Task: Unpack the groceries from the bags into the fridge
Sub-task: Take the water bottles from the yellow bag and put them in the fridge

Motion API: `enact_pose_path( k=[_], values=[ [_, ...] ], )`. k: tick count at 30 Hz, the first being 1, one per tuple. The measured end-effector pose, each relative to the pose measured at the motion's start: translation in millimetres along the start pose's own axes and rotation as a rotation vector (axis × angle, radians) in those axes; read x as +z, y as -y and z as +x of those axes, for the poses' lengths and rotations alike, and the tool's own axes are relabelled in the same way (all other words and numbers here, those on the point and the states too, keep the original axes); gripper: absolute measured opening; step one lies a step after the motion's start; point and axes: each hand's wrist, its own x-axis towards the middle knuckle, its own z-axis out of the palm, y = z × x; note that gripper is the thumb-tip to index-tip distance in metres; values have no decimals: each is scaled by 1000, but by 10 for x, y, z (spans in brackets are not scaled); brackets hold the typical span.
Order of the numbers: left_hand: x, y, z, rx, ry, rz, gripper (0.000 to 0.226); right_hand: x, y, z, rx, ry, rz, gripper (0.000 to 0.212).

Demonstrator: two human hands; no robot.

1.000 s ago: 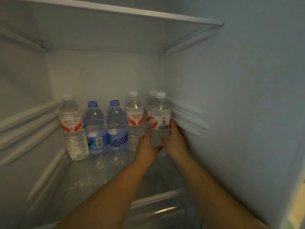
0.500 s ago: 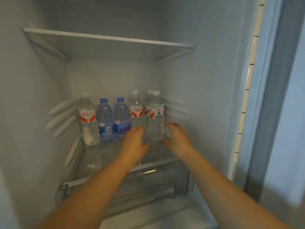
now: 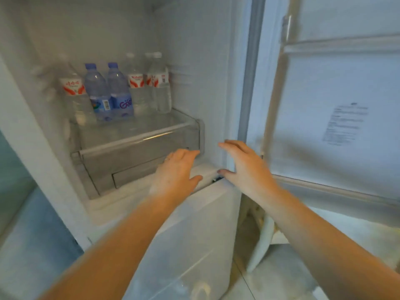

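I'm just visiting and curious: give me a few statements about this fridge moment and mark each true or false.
1. Both hands are empty. True: the left hand and the right hand hold nothing, and their fingers are spread loosely.
2. The two blue-capped clear plastic water bottles stand side by side on the glass shelf. True.
3. The white fridge door is closed. False: it stands open at the right.
4. The white-capped clear bottle with the red and white label lies on its side. False: it stands upright at the right end of the row.
5. The right hand grips a bottle. False: it is out in front of the fridge, away from the bottles.
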Motion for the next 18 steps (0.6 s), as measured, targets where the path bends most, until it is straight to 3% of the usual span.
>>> enact_pose_path(
  k=[10,18],
  values=[
    [871,-1455,-643,212,239,-90,65,-465,-1048,-1828,359,53,-78,63],
    [1546,-3112,-1032,364,395,-164,66,-1222,-2118,-3357,594,72,-148,65]
  ],
)
